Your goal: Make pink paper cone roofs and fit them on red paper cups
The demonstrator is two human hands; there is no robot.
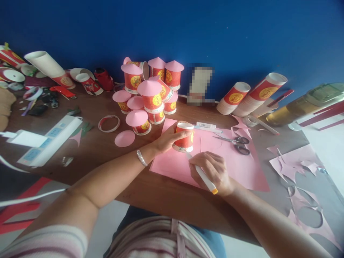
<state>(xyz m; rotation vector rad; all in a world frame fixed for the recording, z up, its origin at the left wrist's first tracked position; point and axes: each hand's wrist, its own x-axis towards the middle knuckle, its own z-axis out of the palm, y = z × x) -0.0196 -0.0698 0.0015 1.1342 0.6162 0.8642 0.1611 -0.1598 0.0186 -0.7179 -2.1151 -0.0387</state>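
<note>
A red paper cup (184, 140) with a white rim stands over the pink paper sheet (236, 172), wrapped from the left by my left hand (170, 139). My right hand (211, 168) is closed round a white glue pen (202, 175) with an orange end, its tip close to the cup's lower edge; whether they touch I cannot tell. Scissors (238, 142) and a white marker (208, 129) lie on the sheet to the right of the cup. Behind my left hand, several red cups with pink cone tops (151, 94) are stacked, and a flat pink disc (125, 138) lies before them.
A white power strip (51, 141) and a red paper ring (109, 123) lie to the left. Stacks of nested cups (255, 100) lean at the back right beside a gold bottle (292, 107). Pink paper scraps (295, 165) cover the right side. A blue wall (161, 32) rises behind.
</note>
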